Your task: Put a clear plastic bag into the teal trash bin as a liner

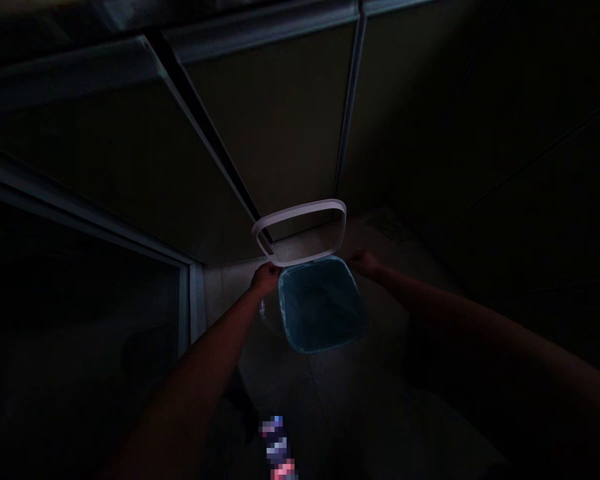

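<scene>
A blue-green waste bin (325,307) with rounded corners stands below me, its opening facing up. A thin plastic bin liner (271,319) shows at its rim and hangs over the left side. The pale rim frame (305,209) is tilted up behind the opening. At the back left corner, my left hand (265,279) is closed at the rim, apparently on the liner's edge. My right hand (364,263) pinches at the back right corner, seemingly on the liner too. Darkness blurs the fingertips of both hands.
Behind the bin rise dark panels (275,120) with pale metal edging and a narrow gap between two of them. A framed door or panel (194,303) stands on the left. Tiled floor (300,380) lies underneath. A pixelated patch covers the bottom middle.
</scene>
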Demonstrator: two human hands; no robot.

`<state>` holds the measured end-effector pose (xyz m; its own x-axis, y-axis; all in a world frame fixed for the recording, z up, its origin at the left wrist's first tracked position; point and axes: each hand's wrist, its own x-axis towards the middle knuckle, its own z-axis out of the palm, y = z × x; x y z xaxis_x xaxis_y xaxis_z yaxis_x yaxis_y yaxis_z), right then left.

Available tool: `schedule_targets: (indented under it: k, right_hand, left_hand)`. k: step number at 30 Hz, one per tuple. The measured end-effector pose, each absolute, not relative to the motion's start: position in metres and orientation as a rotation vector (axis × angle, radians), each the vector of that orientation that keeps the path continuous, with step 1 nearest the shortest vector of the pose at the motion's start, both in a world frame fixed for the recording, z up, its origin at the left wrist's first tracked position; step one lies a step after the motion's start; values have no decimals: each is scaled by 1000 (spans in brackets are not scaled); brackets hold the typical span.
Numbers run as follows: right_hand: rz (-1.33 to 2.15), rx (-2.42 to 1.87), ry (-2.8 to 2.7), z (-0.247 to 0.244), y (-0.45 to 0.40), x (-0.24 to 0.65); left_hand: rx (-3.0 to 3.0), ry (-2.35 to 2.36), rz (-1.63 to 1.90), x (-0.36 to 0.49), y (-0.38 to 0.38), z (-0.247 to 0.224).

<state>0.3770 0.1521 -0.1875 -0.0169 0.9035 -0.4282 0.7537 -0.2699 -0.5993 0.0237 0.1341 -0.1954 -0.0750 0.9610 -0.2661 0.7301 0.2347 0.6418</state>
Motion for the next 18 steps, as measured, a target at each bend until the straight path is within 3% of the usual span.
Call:
schedule_targets:
  k: [5, 9, 11, 15, 18]
  right_hand:
    - [1156, -2133, -1702, -188, 149, 375]
    - [617, -2078, -1828, -144, 124, 372]
    - [528, -1866, -2088, -119, 102, 359]
    - [951, -1570, -2662, -111, 61, 308]
    - [1262, -1640, -2600, -139, 52, 263]
  left_hand:
    - [1471, 1915, 500, 28, 132, -191]
    - [1478, 1977, 735, 24, 113, -173]
    - [1531, 1907, 813, 20, 95, -160]
    - [1542, 1658, 735, 18, 50, -142]
    - [1409, 1557, 694, 25, 25, -141]
